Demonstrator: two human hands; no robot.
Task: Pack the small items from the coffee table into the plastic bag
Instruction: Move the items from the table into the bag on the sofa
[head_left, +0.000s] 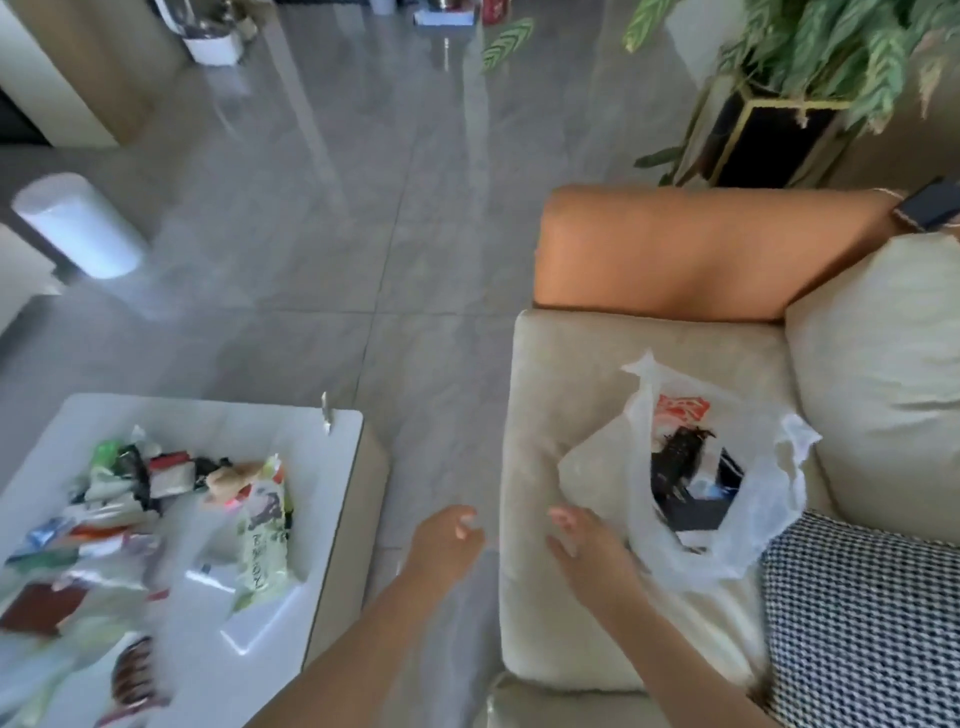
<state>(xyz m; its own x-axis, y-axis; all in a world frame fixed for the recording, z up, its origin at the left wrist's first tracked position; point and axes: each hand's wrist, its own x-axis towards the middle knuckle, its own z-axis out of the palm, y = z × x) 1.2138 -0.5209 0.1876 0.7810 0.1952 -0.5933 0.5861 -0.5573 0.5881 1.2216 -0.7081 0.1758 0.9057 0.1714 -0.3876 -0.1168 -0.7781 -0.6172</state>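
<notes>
A white coffee table (332, 467) at the lower left carries a heap of small packets (156, 499), among them a pale green pouch (262, 540) and a round dark item (136, 670). A translucent plastic bag (748, 519) lies open on the beige sofa seat (561, 395) and holds dark and red items. My left hand (447, 540) hovers over the floor gap between table and sofa, fingers loosely curled and holding nothing. My right hand (582, 545) rests at the bag's left edge, fingers relaxed, also without anything in it.
A tan leather armrest (701, 249) with a dark phone (930, 208) on it runs behind the seat. A houndstooth cushion (862, 623) lies at the lower right. A white cylinder (78, 223) stands on the grey tile floor (374, 249), a potted plant (805, 67) at the top right.
</notes>
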